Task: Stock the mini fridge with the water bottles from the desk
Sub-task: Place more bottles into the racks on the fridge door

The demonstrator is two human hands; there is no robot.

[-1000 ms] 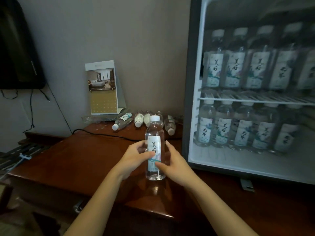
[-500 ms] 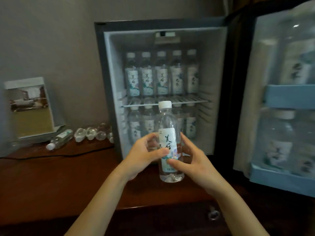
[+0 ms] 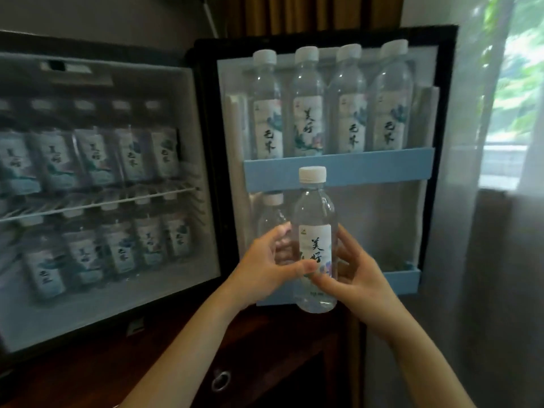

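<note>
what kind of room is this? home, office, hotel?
Probably a hotel room. A mini fridge packed with identical branded water bottles sits on a dark wooden desk, beside a curtained window. The hands hold one more bottle.

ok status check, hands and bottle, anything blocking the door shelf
Left hand and right hand both gripping the upright bottle. Held before the lower door shelf. One bottle there at left; right side open.
</note>
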